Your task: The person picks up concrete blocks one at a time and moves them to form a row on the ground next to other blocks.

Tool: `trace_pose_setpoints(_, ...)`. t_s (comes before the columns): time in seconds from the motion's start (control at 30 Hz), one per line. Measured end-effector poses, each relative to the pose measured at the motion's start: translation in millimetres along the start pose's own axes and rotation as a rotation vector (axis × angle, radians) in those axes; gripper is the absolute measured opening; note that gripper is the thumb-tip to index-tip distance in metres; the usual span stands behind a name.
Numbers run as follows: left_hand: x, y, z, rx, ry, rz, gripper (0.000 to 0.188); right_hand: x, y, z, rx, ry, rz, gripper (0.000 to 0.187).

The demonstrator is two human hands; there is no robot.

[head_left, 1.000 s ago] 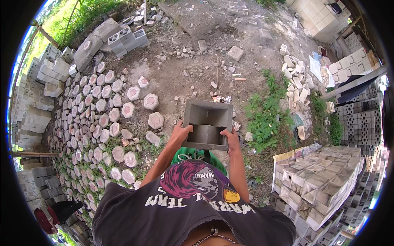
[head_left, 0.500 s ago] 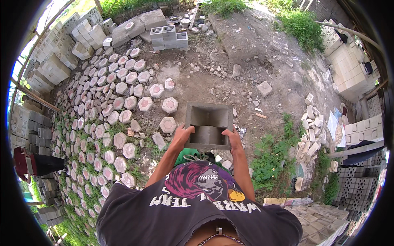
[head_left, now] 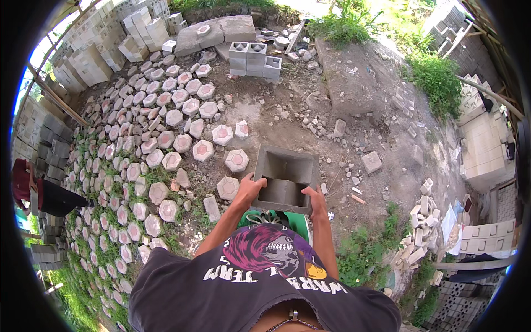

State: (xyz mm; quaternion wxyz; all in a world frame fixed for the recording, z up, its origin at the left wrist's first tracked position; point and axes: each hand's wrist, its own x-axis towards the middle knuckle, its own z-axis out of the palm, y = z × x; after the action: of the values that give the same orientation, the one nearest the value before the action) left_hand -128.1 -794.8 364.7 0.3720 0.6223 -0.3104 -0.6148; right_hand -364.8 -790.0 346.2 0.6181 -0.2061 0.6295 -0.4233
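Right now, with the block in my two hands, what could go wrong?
The block might slip, as the left hand and right hand seem to grip only its sides. A foot could catch on the pavers scattered to the left. The block may also hide the ground below it.

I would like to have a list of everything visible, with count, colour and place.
Hollow block: one, grey, held between both hands
Paving stones: many, whitish, some with reddish centres, ground at left
Small block group: a few, grey, top middle
Slabs: count unclear, grey, beyond that group
Block stacks: several, cream and grey, left and right edges
Broken pieces: many, pale, heap at right
Plants: several patches, green, top and both sides
Other person: one, dark red top, black trousers, left edge
Shirt: one, dark, bottom middle
Left hand: one, bare, block's left side
Right hand: one, bare, block's right side
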Motion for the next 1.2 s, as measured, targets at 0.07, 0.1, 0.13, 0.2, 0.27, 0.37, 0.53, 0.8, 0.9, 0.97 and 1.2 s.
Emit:
trace_pose_setpoints(0.07, 13, 10, 3, -0.023, 0.066, -0.011, 0.057, 16, -16, 9, -0.027, -0.038, 0.0, 0.069)
trace_pose_setpoints(0.1, 28, 6, 1, -0.066, 0.078, -0.009, 0.067, 24, -26, 14, -0.029, -0.044, 0.001, 0.069)
trace_pose_setpoints(0.13, 42, 3, 0, -0.068, 0.085, -0.008, 0.067, 32, -35, 21, -0.024, -0.075, 0.023, 0.067)
trace_pose_setpoints(0.2, 66, 11, 8, -0.079, 0.096, 0.007, 0.07, 61, -50, 22, -0.019, -0.095, 0.043, 0.065)
trace_pose_setpoints(0.27, 95, 15, 13, -0.082, 0.117, -0.035, 0.073, 104, -54, 21, -0.003, -0.219, 0.059, 0.063)
trace_pose_setpoints(0.37, 136, 44, 18, -0.109, 0.13, -0.034, 0.08, 154, -80, 37, -0.035, -0.247, 0.034, 0.064)
trace_pose_setpoints(0.53, 241, 61, 43, -0.135, 0.215, 0.019, 0.077, 260, -132, 53, -0.103, -0.273, 0.029, 0.069)
trace_pose_setpoints(0.8, 336, 118, 88, -0.219, 0.311, -0.001, 0.077, 378, -203, 58, -0.179, -0.34, 0.022, 0.073)
trace_pose_setpoints(0.9, 371, 136, 92, -0.208, 0.316, 0.022, 0.078, 409, -222, 67, -0.174, -0.304, 0.053, 0.073)
trace_pose_setpoints(0.97, 399, 138, 86, -0.209, 0.313, -0.009, 0.079, 438, -221, 74, -0.177, -0.289, 0.053, 0.073)
trace_pose_setpoints(1.2, 513, 195, 72, -0.143, 0.316, -0.009, 0.081, 528, -260, 128, -0.134, -0.261, 0.059, 0.058)
